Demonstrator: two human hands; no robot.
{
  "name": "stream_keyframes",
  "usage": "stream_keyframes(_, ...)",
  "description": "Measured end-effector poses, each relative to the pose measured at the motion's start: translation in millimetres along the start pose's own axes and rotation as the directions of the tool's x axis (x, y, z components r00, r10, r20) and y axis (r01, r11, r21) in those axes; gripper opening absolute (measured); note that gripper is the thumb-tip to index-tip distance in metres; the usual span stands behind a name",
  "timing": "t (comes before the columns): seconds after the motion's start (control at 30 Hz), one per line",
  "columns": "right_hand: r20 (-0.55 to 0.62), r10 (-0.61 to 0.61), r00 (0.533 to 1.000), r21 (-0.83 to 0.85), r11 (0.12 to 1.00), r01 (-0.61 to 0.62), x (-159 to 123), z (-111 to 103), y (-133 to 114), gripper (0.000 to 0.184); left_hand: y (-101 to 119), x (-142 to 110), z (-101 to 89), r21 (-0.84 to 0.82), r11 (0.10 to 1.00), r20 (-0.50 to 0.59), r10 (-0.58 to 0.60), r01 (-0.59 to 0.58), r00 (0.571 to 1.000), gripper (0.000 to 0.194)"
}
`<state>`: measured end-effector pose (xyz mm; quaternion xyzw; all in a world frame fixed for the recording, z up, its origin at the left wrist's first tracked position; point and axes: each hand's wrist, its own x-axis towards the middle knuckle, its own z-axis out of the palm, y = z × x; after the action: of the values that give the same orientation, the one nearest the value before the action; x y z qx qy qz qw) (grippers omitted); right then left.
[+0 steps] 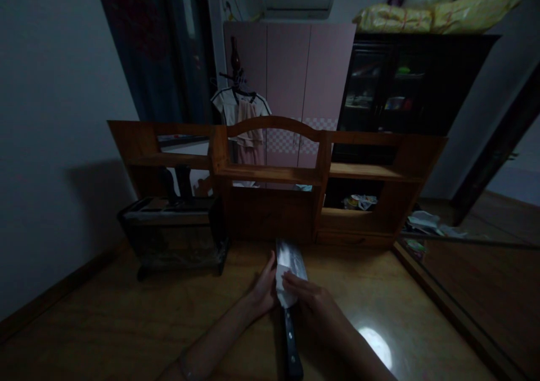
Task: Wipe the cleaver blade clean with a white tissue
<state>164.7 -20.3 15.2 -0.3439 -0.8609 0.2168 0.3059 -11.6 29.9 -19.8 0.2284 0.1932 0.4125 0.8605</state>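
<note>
A cleaver [294,259] with a broad shiny blade and a black riveted handle [290,344] is held over the wooden table, blade pointing away from me and handle toward me. My left hand [264,290] grips the blade from its left side, thumb along the edge, with most fingers hidden behind it. A white cloth or tissue [286,291] covers the lower part of the blade near the handle. The fingers of my right hand [314,301] press that white piece against the blade from the right.
At the left stands a black-framed knife holder [177,243] with black handles [184,184] sticking up. A wooden shelf unit [270,174] runs across the back of the table [202,336]. Lamp glare [375,344] lies on the tabletop at right. Behind are wardrobes [287,71] and hanging clothes [242,113].
</note>
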Motion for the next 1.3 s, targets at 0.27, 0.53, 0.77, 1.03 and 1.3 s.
stream_keyframes(0.27, 0.019, 0.038, 0.999, 0.053, 0.998, -0.039, -0.1, -1.9, 2.4, 0.049, 1.0, -0.3, 3.4, 0.003, 1.0, 0.039, 0.015, -0.015, 0.999, 0.062)
stream_keyframes(0.53, -0.092, 0.217, 0.972, -0.134, 0.964, -0.228, -1.2, -2.9, 23.8, 0.047, 4.8, -5.3, 12.9, -0.009, 1.0, 0.127, -0.001, 0.003, 0.992, 0.07)
stream_keyframes(0.77, -0.234, 0.253, 0.939, -0.204, 0.931, -0.302, -3.4, -2.1, 31.1, 0.056, 4.0, -5.5, 13.7, -0.013, 1.0, 0.146, 0.026, -0.024, 0.989, 0.072)
stream_keyframes(1.03, -0.038, -0.012, 0.999, -0.077, 0.997, 0.01, -1.5, 0.0, 10.0, 0.066, 0.3, -0.4, 0.9, -0.043, 0.998, 0.082, 0.039, -0.035, 0.996, 0.064)
stream_keyframes(1.3, 0.012, 0.036, 0.999, -0.048, 0.998, -0.035, -0.4, 3.5, 11.3, 0.06, 1.0, -0.1, -0.1, -0.017, 1.0, 0.083, 0.015, -0.013, 0.996, 0.064)
